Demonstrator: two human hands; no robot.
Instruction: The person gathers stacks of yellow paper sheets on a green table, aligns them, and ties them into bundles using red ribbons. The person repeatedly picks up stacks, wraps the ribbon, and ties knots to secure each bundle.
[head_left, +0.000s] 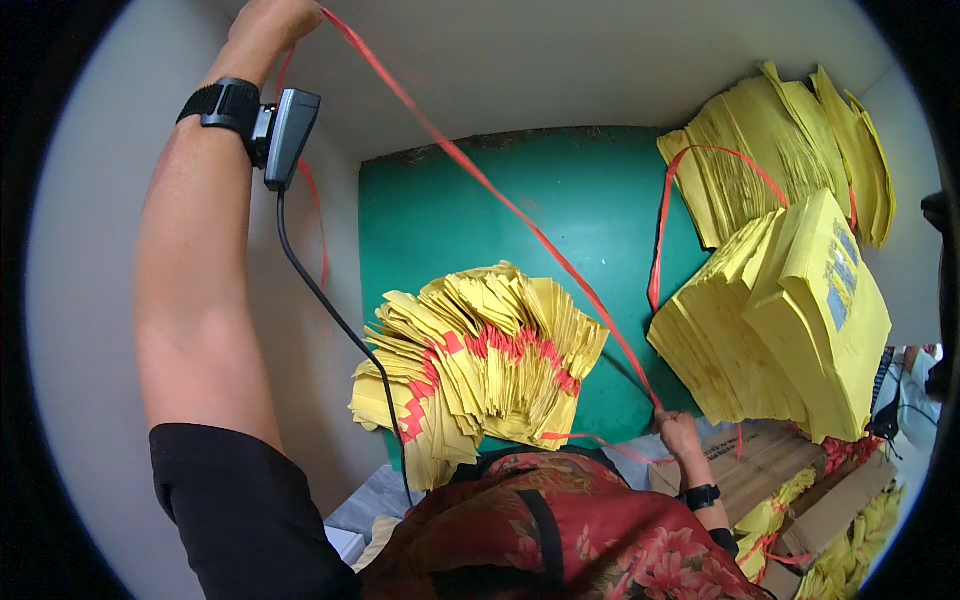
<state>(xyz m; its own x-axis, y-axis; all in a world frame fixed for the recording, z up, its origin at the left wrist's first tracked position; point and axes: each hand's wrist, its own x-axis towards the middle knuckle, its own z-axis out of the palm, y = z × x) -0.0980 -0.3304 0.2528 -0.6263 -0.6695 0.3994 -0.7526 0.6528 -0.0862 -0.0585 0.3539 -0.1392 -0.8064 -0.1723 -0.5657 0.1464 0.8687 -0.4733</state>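
A red plastic ribbon runs taut on a slant above the green tabletop. My left hand, raised at the top left and partly cut off by the frame, grips its upper end. Low on the right, my right hand is closed on the other end by the table's near edge. Between my arms lies a fanned pile of folded yellow paper, crossed by red bands. A thinner stretch of red ribbon trails from the pile towards my right hand; another hangs below my left hand.
Two thick yellow paper stacks, one behind and one nearer, occupy the right side with red ribbon looped about them. Grey walls border the table. Cardboard boxes with yellow paper stand below right. A black cable hangs from my left wrist device.
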